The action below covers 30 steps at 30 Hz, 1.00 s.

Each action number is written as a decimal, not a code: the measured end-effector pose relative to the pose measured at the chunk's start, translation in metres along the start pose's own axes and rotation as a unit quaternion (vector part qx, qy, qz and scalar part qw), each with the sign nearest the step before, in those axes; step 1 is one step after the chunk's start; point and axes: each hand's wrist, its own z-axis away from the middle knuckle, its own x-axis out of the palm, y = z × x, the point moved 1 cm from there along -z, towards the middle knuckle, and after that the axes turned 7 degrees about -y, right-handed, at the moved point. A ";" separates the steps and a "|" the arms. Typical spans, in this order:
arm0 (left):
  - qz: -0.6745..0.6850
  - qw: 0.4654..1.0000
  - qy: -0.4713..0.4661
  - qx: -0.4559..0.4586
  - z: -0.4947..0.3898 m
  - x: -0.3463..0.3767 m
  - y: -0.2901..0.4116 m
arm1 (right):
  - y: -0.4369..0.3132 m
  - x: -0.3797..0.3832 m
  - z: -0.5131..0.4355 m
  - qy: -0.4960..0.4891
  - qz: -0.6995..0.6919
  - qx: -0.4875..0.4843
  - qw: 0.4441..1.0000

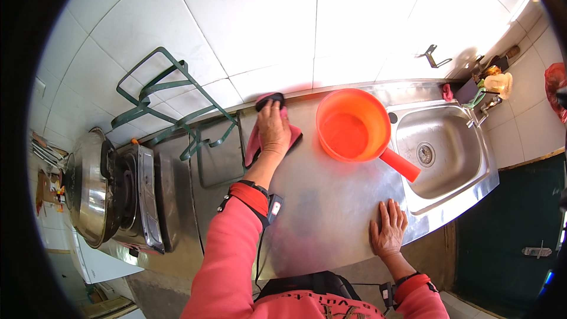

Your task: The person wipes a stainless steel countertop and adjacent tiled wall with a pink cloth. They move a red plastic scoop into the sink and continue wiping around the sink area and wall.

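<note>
My left hand (273, 127) presses a pink and black cloth (253, 144) onto the stainless steel counter (319, 217), close to the tiled wall. Part of the cloth is bunched above my fingertips; the rest spreads out beneath the hand. My right hand (389, 229) rests palm down near the counter's front edge, fingers slightly apart, holding nothing. Between the hands and farther back stands an orange plastic dipper (353, 125), its handle pointing at the sink (443, 155).
A green metal rack (177, 84) leans at the back left. Beyond it a gas stove (148, 199) carries a large lidded metal pan (88, 186). By the faucet (485, 113) are brushes and a small pink cloth (447, 92). A metal bracket (434, 57) is on the wall.
</note>
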 end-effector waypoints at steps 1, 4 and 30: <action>0.004 0.999 -0.025 0.019 -0.002 0.004 0.006 | 0.000 0.000 0.000 -0.001 0.000 0.000 1.000; 0.011 0.997 -0.052 0.062 -0.009 0.015 0.024 | 0.000 0.000 0.001 -0.003 -0.002 0.001 1.000; -0.141 0.981 -0.134 0.019 0.010 -0.012 0.007 | -0.002 -0.001 0.000 0.001 -0.002 0.009 1.000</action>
